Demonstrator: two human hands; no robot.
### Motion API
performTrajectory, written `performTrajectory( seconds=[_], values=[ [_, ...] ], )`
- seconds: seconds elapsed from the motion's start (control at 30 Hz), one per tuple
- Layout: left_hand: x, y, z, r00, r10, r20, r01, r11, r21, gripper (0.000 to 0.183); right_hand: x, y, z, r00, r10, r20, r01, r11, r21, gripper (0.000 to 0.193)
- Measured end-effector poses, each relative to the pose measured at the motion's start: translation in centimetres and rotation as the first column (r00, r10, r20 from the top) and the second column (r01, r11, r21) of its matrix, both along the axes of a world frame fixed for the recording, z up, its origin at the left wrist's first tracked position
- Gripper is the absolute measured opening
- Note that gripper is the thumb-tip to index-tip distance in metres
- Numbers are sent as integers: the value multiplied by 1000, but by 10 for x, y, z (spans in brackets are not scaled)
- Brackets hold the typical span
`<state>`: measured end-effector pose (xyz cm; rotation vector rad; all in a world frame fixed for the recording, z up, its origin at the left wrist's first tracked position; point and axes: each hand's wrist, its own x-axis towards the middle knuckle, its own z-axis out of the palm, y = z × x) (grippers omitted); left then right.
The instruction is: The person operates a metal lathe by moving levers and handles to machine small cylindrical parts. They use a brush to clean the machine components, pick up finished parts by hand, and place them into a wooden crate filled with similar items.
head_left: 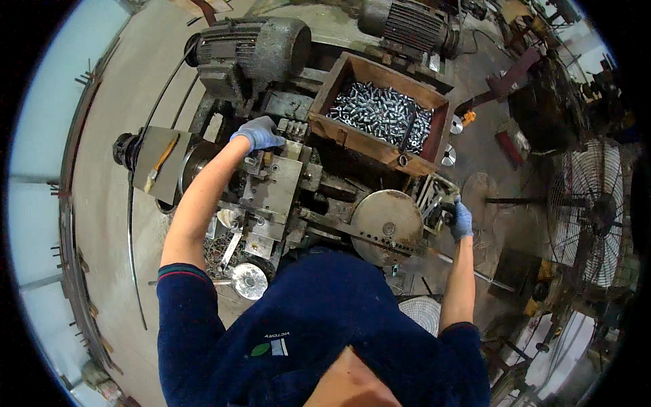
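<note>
My left hand (258,133), in a blue-grey glove, reaches over the tool block (272,178) of a lathe-like machine. Its fingers are bent together at the block's far end; whatever they hold is hidden. Just beyond the fingertips is a row of small metal pieces (293,129). At the right, my right hand (462,220), gloved the same way, is closed at the edge of an open metal frame (434,198), against a dark part I cannot make out. A round metal disc (386,220) lies between the hands, nearer my body.
A wooden box (324,129) full of small shiny metal cylinders stands beyond the disc. Electric motors (261,47) sit at the back. A brush (163,163) lies on a grey cover at the left. A large fan (600,210) stands far right; a handwheel (249,281) sits near me.
</note>
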<state>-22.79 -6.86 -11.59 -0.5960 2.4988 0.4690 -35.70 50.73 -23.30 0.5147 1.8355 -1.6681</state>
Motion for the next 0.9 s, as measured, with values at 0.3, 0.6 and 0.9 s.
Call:
performTrajectory(
  seconds=[0.3, 0.6, 0.9],
  values=[
    [10, 5, -4, 988, 106, -117, -104, 994, 20, 50, 89, -156, 214, 557, 457, -693, -380, 883, 277, 25],
    [9, 5, -1, 985, 116, -130, -106, 991, 82, 49, 72, -356, 123, -100, 854, -511, -525, 391, 756, 47],
    [8, 7, 2, 983, 153, -105, -143, 985, 97, 48, 75, -378, 75, -43, 796, -603, -482, 513, 711, 48]
  ],
)
